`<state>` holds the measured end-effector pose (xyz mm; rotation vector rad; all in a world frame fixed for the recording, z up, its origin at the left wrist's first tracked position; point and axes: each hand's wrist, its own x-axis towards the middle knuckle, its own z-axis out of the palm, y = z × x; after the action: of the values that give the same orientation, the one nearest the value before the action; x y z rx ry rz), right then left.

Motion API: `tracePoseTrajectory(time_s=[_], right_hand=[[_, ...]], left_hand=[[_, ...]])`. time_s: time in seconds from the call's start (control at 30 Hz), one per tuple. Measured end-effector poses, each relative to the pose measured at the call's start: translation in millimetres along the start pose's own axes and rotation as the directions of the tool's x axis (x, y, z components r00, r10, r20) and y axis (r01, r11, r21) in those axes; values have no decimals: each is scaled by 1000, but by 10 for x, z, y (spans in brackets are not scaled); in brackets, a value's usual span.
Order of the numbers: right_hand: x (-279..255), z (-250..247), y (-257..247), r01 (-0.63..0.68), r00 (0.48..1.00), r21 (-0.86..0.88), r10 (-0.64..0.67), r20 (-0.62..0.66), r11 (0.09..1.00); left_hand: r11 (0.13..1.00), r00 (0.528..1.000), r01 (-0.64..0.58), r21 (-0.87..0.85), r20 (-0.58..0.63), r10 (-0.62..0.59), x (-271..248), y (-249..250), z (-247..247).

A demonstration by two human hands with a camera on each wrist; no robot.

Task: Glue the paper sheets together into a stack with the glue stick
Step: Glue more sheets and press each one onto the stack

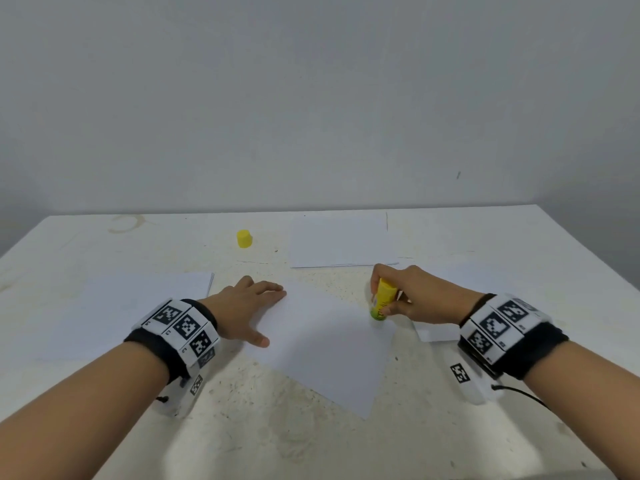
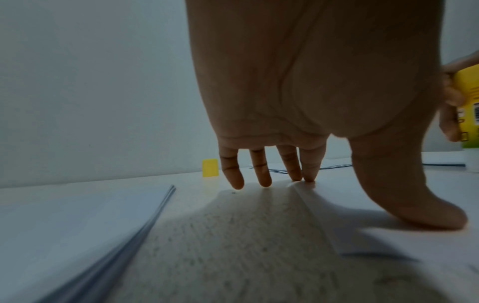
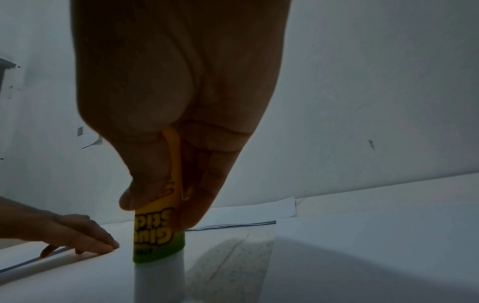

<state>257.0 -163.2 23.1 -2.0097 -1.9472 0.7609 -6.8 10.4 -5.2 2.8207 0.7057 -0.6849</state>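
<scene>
On the speckled tabletop, near its middle, a single paper sheet lies turned at an angle. The left hand rests flat on its left edge, fingers straight and spread. The right hand grips the yellow glue stick upright, fingers curled round the barrel, its tip down on the sheet's right corner. A yellow cap stands farther back, with paper stacks at far right and near left.
</scene>
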Motion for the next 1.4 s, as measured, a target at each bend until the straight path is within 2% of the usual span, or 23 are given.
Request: tracePoseTrajectory(time_s=[0.13, 0.2, 0.23, 0.3, 0.37, 0.4, 0.43, 0.5, 0.53, 0.57, 0.6, 0.67, 0.77, 0.83, 0.9, 0.97, 1.13, 1.4], right_hand=[[-61, -82, 41, -46, 998, -77, 50, 48, 996], [-59, -177, 16, -68, 998, -82, 69, 12, 994], [-47, -231, -4, -61, 996, 1, 61, -61, 998], [5, -330, -74, 17, 957, 334, 82, -279, 942], [108, -395, -197, 184, 891, 614, 134, -434, 767], [187, -403, -270, 251, 879, 731, 167, -447, 635], [282, -396, -352, 281, 883, 835, 213, -418, 472], [477, -357, -509, 226, 924, 960, 275, -265, 163], [582, -316, -565, 170, 943, 983, 278, -184, 73], [685, -258, -615, 105, 957, 993, 268, -114, 49], [792, -188, -657, 43, 964, 994, 256, -67, 99], [1024, -29, -743, -38, 966, 950, 253, -44, 309], [1408, 160, -856, -90, 950, 763, 285, -127, 640], [1617, 237, -942, -111, 934, 604, 290, -208, 789], [1778, 281, -1027, -113, 924, 454, 261, -278, 884], [1930, 314, -1105, -102, 931, 356, 215, -296, 929], [2210, 418, -1240, -137, 956, 191, 180, -231, 972], [2220, 457, -1260, -152, 966, 103, 170, -196, 983]], left_hand=[[999, 1000, -10, 52, -14, 11, -31, 6, 21], [999, 999, -10, 40, -39, 12, -57, 4, 40], [1000, 999, -6, 30, -54, 8, -73, 1, 49], [1000, 997, 10, 19, -71, -9, -113, 0, 82], [999, 997, 26, 45, -70, -23, -161, 15, 142], [997, 997, 40, 59, -63, -37, -177, 20, 185], [996, 997, 60, 60, -51, -57, -188, 23, 231], [996, 996, 92, 9, 2, -92, -213, 32, 302], [995, 994, 99, -28, 41, -98, -235, 42, 315], [993, 992, 101, -63, 76, -96, -254, 43, 323], [991, 990, 101, -92, 105, -91, -264, 35, 328], [988, 988, 90, -126, 138, -72, -268, 11, 335], [985, 988, 78, -157, 142, -56, -240, -17, 357], [980, 988, 81, -180, 141, -55, -222, -25, 367], [977, 989, 86, -196, 138, -59, -206, -34, 378], [975, 989, 87, -202, 136, -60, -190, -40, 383], [971, 987, 89, -223, 149, -57, -186, -51, 378], [962, 977, 154, -226, 181, -114, -187, -3, 340]])
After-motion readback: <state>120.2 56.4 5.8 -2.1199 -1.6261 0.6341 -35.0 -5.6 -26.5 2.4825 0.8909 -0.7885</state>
